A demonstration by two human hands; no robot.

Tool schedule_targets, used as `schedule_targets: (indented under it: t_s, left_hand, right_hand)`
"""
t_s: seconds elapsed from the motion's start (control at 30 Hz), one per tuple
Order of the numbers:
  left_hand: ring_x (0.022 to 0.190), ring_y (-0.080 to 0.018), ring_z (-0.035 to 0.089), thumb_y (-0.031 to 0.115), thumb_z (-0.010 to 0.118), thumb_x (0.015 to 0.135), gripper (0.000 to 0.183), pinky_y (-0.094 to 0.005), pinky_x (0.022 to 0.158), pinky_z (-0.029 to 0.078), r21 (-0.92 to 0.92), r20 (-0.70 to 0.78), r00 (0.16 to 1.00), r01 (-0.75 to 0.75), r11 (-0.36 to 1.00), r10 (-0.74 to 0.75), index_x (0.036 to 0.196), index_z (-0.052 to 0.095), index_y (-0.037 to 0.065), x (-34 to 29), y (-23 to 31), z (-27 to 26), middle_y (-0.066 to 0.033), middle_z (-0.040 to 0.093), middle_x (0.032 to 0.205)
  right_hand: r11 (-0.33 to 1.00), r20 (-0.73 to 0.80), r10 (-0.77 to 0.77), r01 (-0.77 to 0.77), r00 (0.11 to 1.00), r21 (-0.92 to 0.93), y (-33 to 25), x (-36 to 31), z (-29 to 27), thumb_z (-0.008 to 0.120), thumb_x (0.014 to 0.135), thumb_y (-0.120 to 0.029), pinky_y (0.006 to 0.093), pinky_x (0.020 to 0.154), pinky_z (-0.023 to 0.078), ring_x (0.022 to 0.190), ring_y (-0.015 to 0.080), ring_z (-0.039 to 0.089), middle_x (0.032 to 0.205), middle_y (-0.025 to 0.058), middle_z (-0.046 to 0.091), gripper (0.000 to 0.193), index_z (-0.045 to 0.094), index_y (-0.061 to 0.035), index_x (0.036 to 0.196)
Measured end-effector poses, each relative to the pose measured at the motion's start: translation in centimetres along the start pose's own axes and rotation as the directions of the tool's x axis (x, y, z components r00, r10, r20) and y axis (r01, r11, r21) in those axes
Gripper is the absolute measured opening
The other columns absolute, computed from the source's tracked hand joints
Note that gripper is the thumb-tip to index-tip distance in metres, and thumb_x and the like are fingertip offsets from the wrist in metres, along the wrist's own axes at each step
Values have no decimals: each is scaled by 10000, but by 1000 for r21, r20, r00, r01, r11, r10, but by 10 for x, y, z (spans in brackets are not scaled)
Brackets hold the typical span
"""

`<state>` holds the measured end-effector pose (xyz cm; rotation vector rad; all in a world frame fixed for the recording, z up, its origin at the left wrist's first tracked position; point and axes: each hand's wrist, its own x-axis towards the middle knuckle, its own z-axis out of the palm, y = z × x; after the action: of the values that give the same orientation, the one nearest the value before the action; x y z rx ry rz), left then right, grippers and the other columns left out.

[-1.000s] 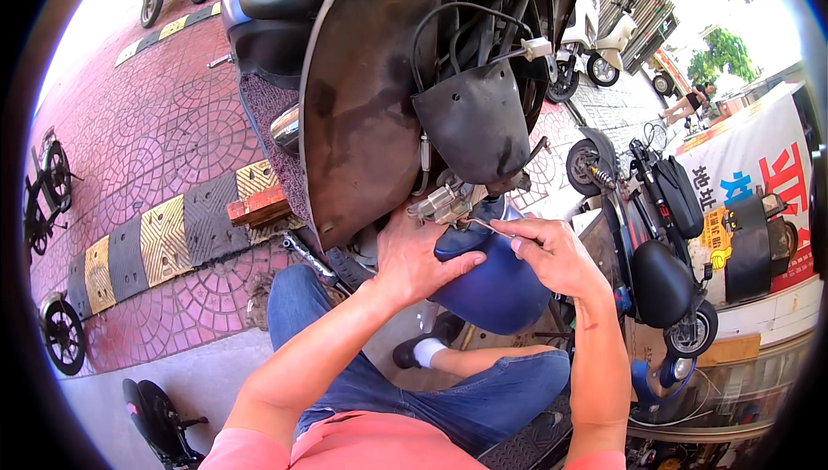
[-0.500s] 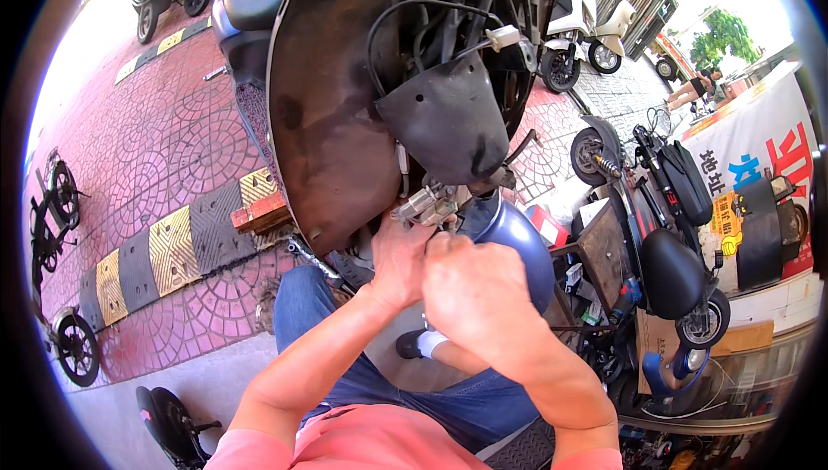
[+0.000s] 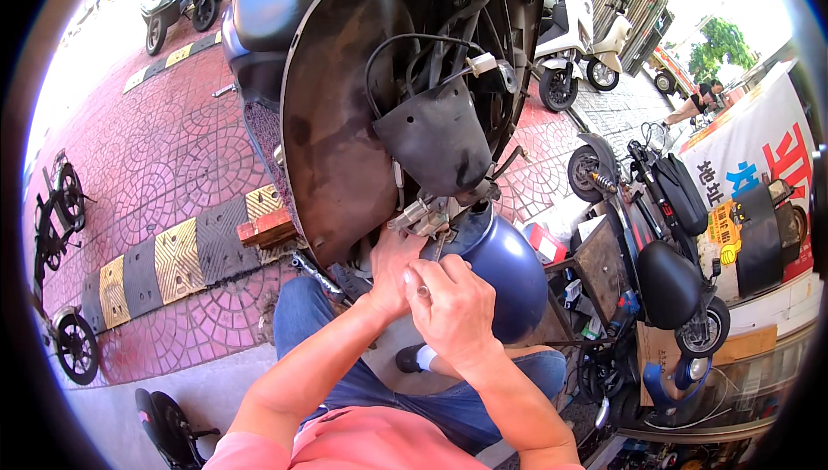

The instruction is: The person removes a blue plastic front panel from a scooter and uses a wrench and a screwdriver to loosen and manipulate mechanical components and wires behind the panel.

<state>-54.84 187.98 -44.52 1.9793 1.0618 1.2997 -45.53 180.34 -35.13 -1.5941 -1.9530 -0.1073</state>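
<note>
My left hand (image 3: 395, 267) is closed at a silver metal part (image 3: 421, 216) low on the scooter's front end; its fingertips are partly hidden behind that part. Close beside it, my right hand (image 3: 453, 302) is wrapped round a hand tool with a thin metal shaft (image 3: 438, 250). The shaft points up toward the silver part, and the round handle end shows by the thumb; its exact kind is unclear. Above both hands hang a black plastic cover (image 3: 435, 138) and a brown-black inner panel (image 3: 336, 142). A glossy blue fender (image 3: 509, 276) sits just right of my right hand.
A striped speed bump (image 3: 177, 254) crosses the red paving at left, with a reddish block (image 3: 265, 228) by it. At right stand a metal tool cart (image 3: 595, 267) and a black electric scooter (image 3: 668, 280). A person (image 3: 699, 103) bends over farther back.
My right hand has shifted down and left and turned, so the tool's shaft and handle end now show. The left hand stays at the silver part. The whole view has tilted slightly.
</note>
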Motion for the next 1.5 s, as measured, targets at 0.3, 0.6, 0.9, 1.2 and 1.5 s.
schedule_targets:
  t_s: [0.3,0.6,0.9,1.2,1.5]
  left_hand:
    - [1299,-429,613,482,906,795,764,-541,1076,528,79,41,992,116,990,-120,1455,674,175,1,8,-1,-158,668,1432]
    - [1223,-420,650,600,916,770,845,-533,1042,540,101,55,998,37,994,-43,1443,684,145,3,10,-4,-161,702,1345]
    - [1151,-435,679,611,896,788,812,-541,996,549,97,9,999,46,994,-47,1404,707,117,7,10,-5,-192,731,1208]
    - [1170,-436,664,562,875,852,730,-536,981,557,107,78,991,96,990,-104,1391,710,99,3,18,-13,-199,713,1267]
    - [1026,-463,656,523,884,846,667,-549,924,524,61,-44,997,64,996,-62,1269,717,34,-10,6,8,-224,712,1098]
  right_hand:
    - [613,134,423,-393,896,686,28,2,-24,674,1109,-116,256,685,558,737,123,722,922,115,775,230,762,78,1196]
    - [-29,462,604,-562,649,827,95,14,-54,630,1100,-225,249,472,480,626,195,716,930,196,777,294,704,34,1218]
    - [-35,709,431,-775,558,631,116,18,-65,661,1064,-133,255,494,504,686,194,743,1006,197,795,269,740,33,1260]
    - [1000,467,4,-12,884,14,84,42,-75,674,992,-96,466,888,615,949,437,764,1129,192,800,370,767,-75,1350]
    - [973,509,15,105,860,-206,48,54,-60,678,915,-154,486,776,619,905,382,793,968,205,805,255,818,-43,1096]
